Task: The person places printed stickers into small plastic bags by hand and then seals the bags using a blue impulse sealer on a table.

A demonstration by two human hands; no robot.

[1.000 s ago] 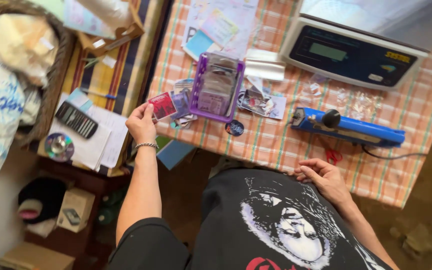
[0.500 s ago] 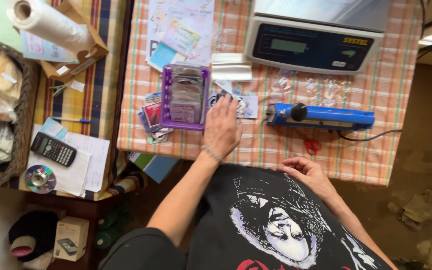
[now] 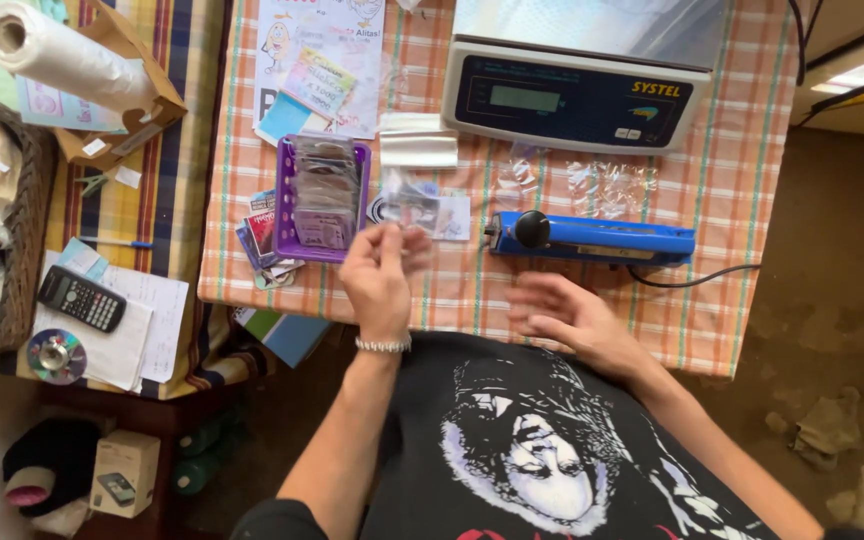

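- Head view, item one: my left hand [image 3: 382, 275], fingers pinched on a small clear plastic bag [image 3: 404, 243], just in front of the purple basket [image 3: 324, 198] of packets.
- Item two: my right hand [image 3: 564, 318], loose and holding nothing, hovering over the checked cloth [image 3: 732, 200] just below the blue heat sealer [image 3: 592, 238].
- Bag's place: at the left fingertips, raised over the printed cards [image 3: 430, 212].
- Risk, by my judgement: the slick film could slip from so light a pinch, or a sweep of the wrist could tip the basket.
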